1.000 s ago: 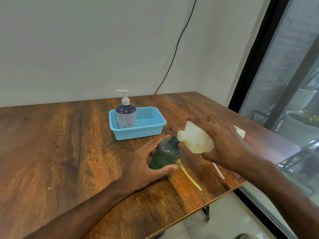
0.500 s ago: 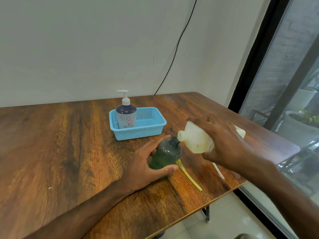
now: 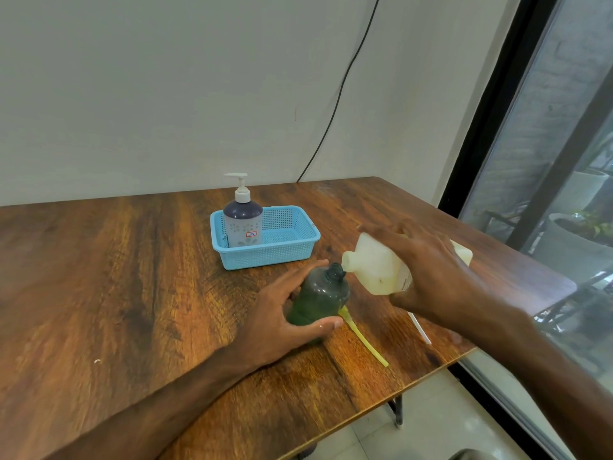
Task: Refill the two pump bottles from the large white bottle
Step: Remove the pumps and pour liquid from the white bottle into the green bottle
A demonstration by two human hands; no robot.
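Observation:
My left hand (image 3: 282, 320) wraps around the dark green pump bottle (image 3: 320, 297), which stands on the wooden table (image 3: 109, 293) with its pump off and its neck bare. My right hand (image 3: 428, 277) grips the large white bottle (image 3: 374, 267), tipped on its side with its mouth right at the green bottle's neck. A yellow-green pump tube (image 3: 365, 338) lies on the table just right of the green bottle. The second pump bottle (image 3: 242, 217), dark blue with a white pump head, stands in the left end of a blue basket (image 3: 292, 247).
A thin white tube (image 3: 419, 327) lies near the table's right edge, partly under my right forearm. The table's front edge runs close below my hands. A black cable hangs down the wall behind, and a glass window (image 3: 564, 161) stands at the right.

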